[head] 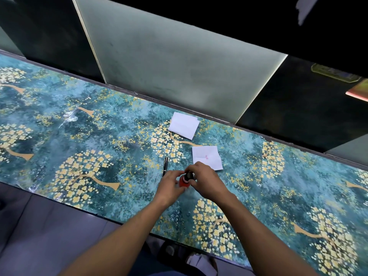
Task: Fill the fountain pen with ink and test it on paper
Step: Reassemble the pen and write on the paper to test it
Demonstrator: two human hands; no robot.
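While you're gripping the ink bottle (183, 182) with your left hand (169, 185), your right hand (203, 181) is pinching its cap (188, 176); pen (165, 166) and papers (207, 157) are lying just beside on the floral table (79, 136).

Red ink bottle (183, 182), black cap (188, 176); teal table (79, 124), yellow blossoms.

A long desk (83, 120) runs slantwise across the view, its top covered in a teal sheet printed with golden blossoming trees. Behind its far edge stand dark glossy panels (298, 100) and one pale frosted panel (169, 62) with a lit edge. Below the near edge lies a grey tiled floor (39, 226). The light is dim and cool.
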